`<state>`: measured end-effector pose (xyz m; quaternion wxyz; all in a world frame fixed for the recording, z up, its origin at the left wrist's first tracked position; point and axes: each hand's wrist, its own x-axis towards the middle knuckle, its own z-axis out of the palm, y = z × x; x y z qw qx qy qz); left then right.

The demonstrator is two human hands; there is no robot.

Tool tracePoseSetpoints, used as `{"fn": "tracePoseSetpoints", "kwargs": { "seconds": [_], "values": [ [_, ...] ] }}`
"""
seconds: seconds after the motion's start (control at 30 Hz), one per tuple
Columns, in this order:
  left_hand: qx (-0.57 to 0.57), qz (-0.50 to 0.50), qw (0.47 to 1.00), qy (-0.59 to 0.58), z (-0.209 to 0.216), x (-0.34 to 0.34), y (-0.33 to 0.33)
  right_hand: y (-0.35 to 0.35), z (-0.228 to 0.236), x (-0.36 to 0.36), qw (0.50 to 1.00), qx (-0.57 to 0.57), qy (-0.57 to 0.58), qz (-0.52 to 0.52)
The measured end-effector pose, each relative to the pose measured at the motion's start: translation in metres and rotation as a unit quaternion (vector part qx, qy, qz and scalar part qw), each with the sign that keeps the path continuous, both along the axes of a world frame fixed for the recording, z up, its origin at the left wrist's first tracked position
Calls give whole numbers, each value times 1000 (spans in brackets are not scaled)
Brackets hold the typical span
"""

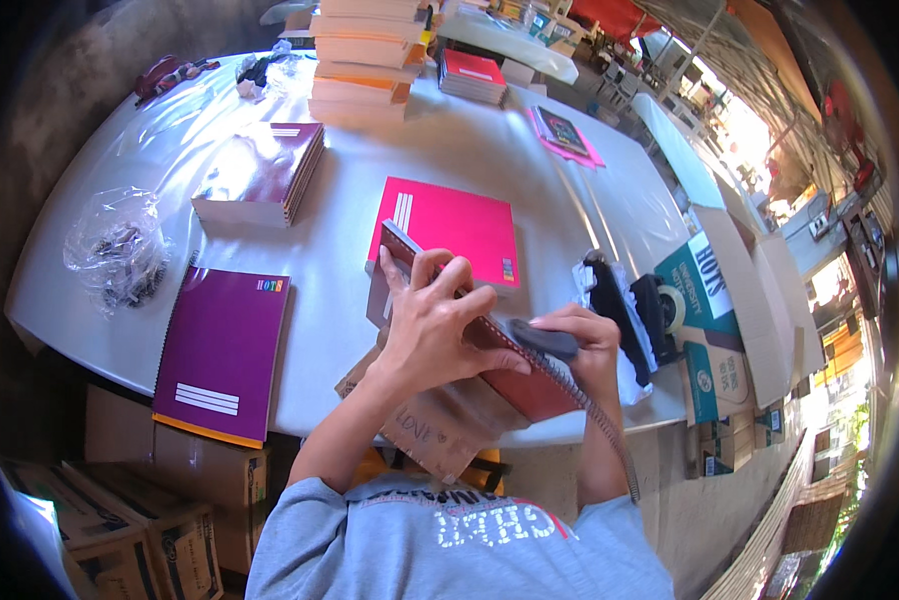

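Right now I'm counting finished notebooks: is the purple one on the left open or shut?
Shut. The purple notebook lies flat on the table, front cover up, no pages showing.
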<state>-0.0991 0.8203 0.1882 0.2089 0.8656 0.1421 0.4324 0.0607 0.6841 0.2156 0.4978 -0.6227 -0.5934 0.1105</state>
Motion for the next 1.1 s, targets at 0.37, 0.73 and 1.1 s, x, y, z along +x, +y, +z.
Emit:
{"fn": "tracePoseSetpoints", "kwargs": {
  "seconds": [0.37, 0.73, 1.1],
  "values": [
    [11, 18, 999, 24, 14, -4, 24, 5, -4, 1, 979, 141, 135, 63],
    [23, 24, 999, -22, 6, -1, 26, 12, 13, -4, 996, -11, -70, -49],
    [20, -2, 999, -29, -2, -7, 34, 23, 16, -19, 990, 74, -78, 89]
  ]
}}
